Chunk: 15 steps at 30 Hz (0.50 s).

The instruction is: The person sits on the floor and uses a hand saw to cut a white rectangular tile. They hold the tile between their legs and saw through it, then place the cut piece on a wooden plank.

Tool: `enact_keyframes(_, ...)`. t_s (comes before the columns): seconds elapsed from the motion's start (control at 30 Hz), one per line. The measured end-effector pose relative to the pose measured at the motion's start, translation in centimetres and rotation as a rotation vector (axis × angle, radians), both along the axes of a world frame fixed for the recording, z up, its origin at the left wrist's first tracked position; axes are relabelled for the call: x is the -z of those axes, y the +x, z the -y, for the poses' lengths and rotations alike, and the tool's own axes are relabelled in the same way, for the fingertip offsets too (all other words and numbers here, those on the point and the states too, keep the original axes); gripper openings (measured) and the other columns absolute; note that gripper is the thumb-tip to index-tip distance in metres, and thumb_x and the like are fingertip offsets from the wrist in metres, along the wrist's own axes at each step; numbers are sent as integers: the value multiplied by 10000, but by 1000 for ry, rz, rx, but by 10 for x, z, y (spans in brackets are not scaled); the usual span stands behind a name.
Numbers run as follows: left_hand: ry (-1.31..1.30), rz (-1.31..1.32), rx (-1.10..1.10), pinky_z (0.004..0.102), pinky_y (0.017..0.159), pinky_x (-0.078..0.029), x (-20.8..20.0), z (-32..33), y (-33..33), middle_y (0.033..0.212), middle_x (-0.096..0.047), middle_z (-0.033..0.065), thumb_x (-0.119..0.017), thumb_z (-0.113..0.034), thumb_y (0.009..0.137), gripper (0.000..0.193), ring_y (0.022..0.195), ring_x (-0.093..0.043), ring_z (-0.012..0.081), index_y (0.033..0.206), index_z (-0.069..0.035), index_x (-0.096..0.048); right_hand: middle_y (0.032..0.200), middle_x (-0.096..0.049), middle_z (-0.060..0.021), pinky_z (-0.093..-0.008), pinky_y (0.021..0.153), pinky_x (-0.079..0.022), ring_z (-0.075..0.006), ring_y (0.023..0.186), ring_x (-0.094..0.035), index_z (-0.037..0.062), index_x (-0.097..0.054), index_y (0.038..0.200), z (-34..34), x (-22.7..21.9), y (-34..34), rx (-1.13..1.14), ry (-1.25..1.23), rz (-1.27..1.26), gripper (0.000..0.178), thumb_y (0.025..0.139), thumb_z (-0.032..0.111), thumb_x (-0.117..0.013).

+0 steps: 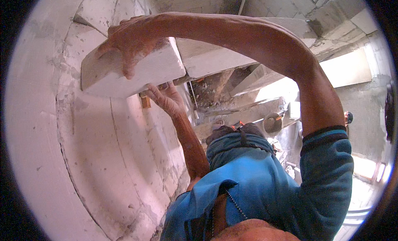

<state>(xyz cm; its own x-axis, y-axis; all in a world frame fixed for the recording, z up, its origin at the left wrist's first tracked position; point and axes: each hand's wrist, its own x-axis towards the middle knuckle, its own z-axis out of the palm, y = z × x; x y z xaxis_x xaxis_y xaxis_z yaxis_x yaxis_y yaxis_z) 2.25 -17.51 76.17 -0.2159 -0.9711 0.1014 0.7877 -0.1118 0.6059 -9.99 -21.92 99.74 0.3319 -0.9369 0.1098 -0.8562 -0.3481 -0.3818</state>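
Note:
A large white building block [159, 69] lies against the pale block wall [93, 141] at the upper left. Across its top edge my right hand [134, 44] is spread, with the thumb pressed down on the near face and the other fingers reaching over the far side. My left hand [168, 101] is lower, its fingertips against the block's bottom edge. Close to those fingertips a small wooden piece [145, 101] sticks out under the block. To the right, another pale block [215, 56] stands in line, with a narrow gap between the two.
Dark rubble [207, 89] lies below the row of blocks. A round bucket [273, 123] stands lower right of it, near a small white block [294, 110]. A bare grey wall [365, 116] rises at the right. My right arm arches across the upper view.

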Motion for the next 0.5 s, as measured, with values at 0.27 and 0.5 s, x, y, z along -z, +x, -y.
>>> enact_keyframes(0.27, 50, 17, -31, 506, 1151, -431, 17, 11, 5, 1530, -422, 117, -729, -424, 933, 756, 1387, -449, 294, 1516, -144, -337, 1225, -585, -218, -542, 945, -505, -425, 1156, -603, 256, -479, 1505, 8, -5, -1, -44, 33, -6, 1012, 581, 412, -861)
enact_keyframes(0.5, 142, -3, 100, 532, 1145, -439, 9, 13, 27, 1540, -406, 109, -743, -351, 940, 817, 1403, -434, 307, 1569, -172, -253, 1260, -591, -193, -516, 975, -500, -416, 1187, -588, 258, -489, 1496, 5, 5, 11, 22, -21, -61, 998, 579, 366, -869)
